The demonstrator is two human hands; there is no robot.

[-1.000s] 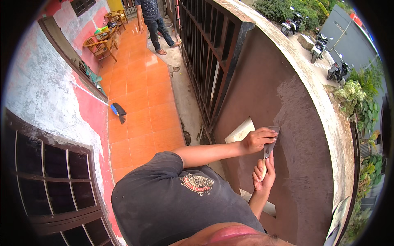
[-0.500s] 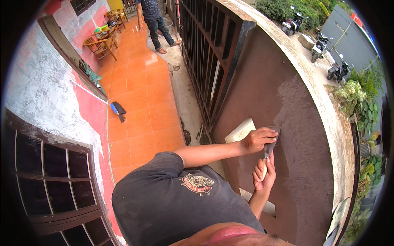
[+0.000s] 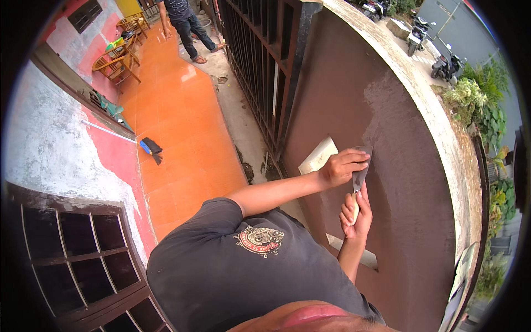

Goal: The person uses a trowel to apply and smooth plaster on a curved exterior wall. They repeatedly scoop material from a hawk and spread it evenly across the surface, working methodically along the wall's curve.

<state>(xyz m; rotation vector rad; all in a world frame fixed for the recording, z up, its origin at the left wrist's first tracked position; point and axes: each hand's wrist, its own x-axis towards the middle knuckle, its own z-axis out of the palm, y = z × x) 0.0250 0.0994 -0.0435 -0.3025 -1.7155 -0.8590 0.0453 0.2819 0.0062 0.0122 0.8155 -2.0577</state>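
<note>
A putty knife (image 3: 360,176) with a pale handle and a thin metal blade is held against the brown wall (image 3: 332,72) on my right side. My right hand (image 3: 357,218) is wrapped round its handle, below the blade. Higher up, my left hand (image 3: 342,167) presses its fingers on the blade near the broad edge. A greyer, uneven patch (image 3: 406,193) spreads over the wall to the right of the blade. Whatever lies directly behind the blade and fingers is hidden.
Pale-edged openings (image 3: 318,155) cut through the wall beside my arms. A dark metal gate (image 3: 260,61) stands ahead. Left lies an orange tiled floor (image 3: 182,127) with a broom (image 3: 150,147) and wooden chairs (image 3: 116,67). Another person (image 3: 188,27) stands farther off. Motorbikes (image 3: 448,67) are parked beyond the wall.
The whole view has shifted slightly, moving the gate and floor up and left in it. Both hands keep their hold on the putty knife, which stays at about the same place on the wall.
</note>
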